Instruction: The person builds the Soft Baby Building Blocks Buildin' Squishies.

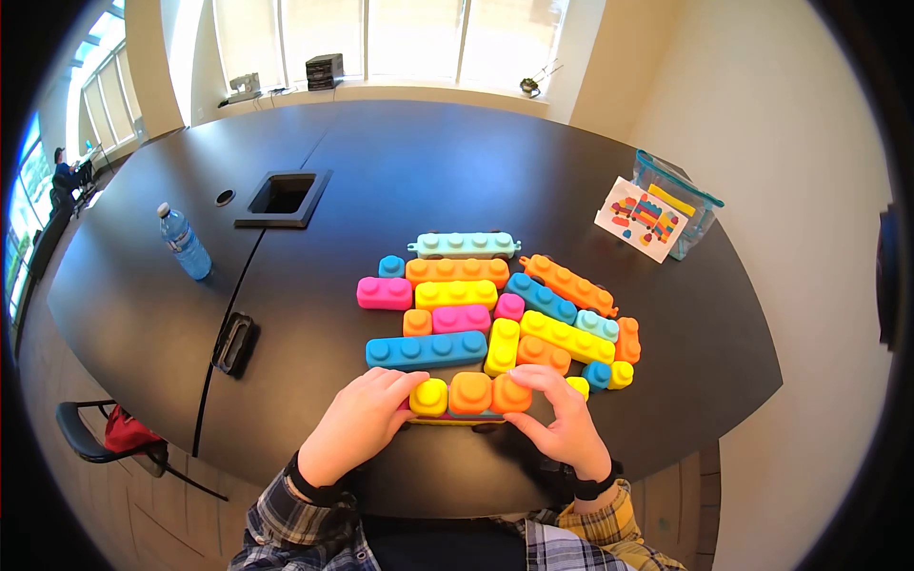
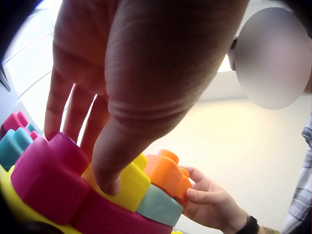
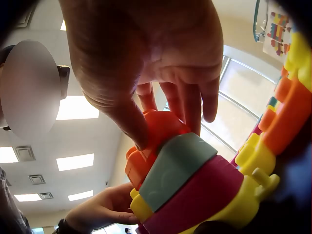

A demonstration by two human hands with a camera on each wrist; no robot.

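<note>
A layered toy-block stack sits on a yellow wheeled base (image 3: 229, 214) at the table's near side. Over that base lies a magenta block (image 3: 197, 195), then a pale teal block (image 3: 178, 163), with a yellow block (image 1: 428, 398) and an orange block (image 1: 471, 392) side by side on top. My left hand (image 1: 357, 419) pinches the yellow block, its thumb on the near face and fingers behind. At the other end, my right hand (image 1: 568, 428) grips the orange block between thumb and fingers. A magenta block (image 2: 51, 183) stands at the left end.
Just beyond the stack, many loose blocks lie close together, including a long blue block (image 1: 427, 352) and a teal wheeled base (image 1: 465, 246). A picture card (image 1: 643, 219) leans on a clear bag (image 1: 705, 211). Left are a water bottle (image 1: 186, 243) and a table opening (image 1: 283, 197).
</note>
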